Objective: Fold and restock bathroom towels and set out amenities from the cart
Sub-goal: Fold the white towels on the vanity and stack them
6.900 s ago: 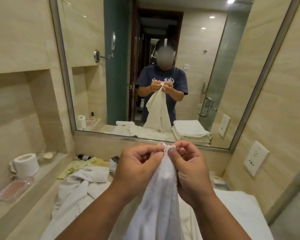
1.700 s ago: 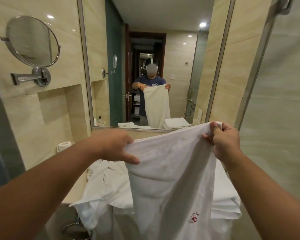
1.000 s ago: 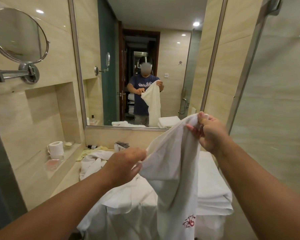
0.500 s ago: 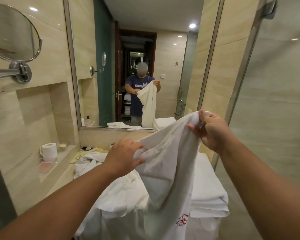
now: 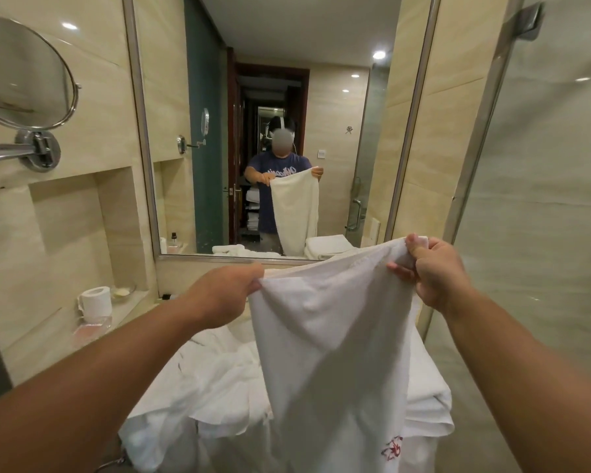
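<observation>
The towel you hold is matt white cloth, softly creased, with a red stitched emblem. Before you, the walls are glossy beige tile. The mirror frame is brushed metal and the round mirror is rimmed in polished chrome. The roll is matt paper, and the door is smooth glass.

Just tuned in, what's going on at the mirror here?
A person holds a white towel spread out before the wall mirror, the left hand gripping one top corner and the right hand the other. It hangs above a heap of loose towels, with a folded stack to the right.
</observation>
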